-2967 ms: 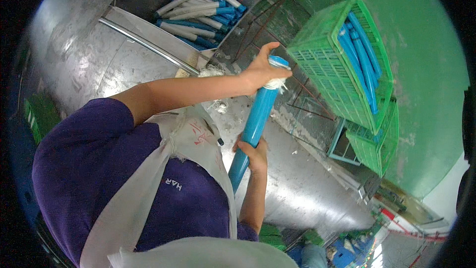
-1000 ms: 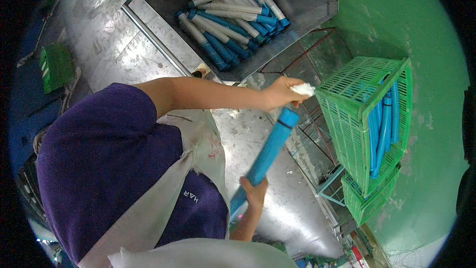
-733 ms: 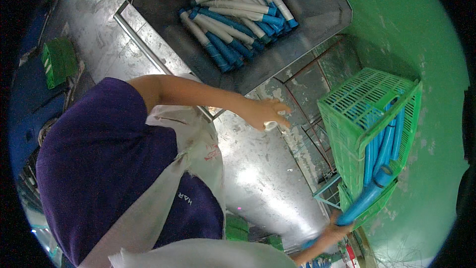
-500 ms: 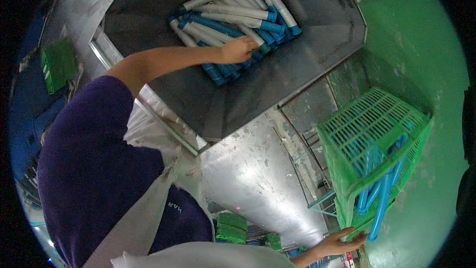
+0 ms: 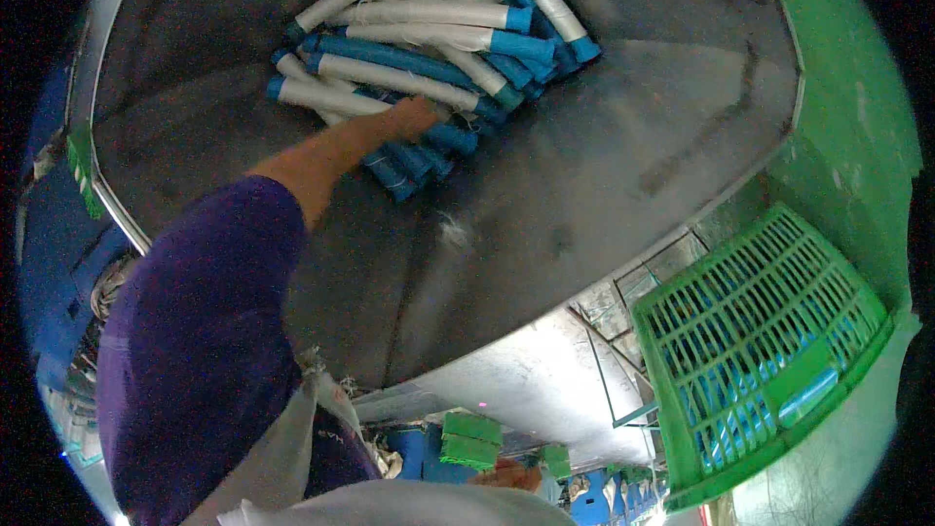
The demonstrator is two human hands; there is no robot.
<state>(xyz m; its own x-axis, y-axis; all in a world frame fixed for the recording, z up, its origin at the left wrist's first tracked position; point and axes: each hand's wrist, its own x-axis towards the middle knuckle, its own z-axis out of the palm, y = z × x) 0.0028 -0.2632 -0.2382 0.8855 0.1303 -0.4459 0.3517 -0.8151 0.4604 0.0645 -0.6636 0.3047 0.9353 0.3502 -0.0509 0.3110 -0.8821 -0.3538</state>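
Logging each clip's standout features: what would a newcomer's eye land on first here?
Probably the heap of blue and white tubes at the top, lying in a grey metal bin, with the left hand reaching into it. Next comes the bright green slatted crate at lower right, with blue tubes showing through its slats.

We have one view only, from the left of two fisheye cameras on the person's head, so no second view shares its ground. We look steeply down and forward over the purple sleeve into the metal hopper, which lies near and fills the upper half. The pile of blue tubes sits high in the picture, the green crate at lower right. Straight edges bow toward the dark round rim.
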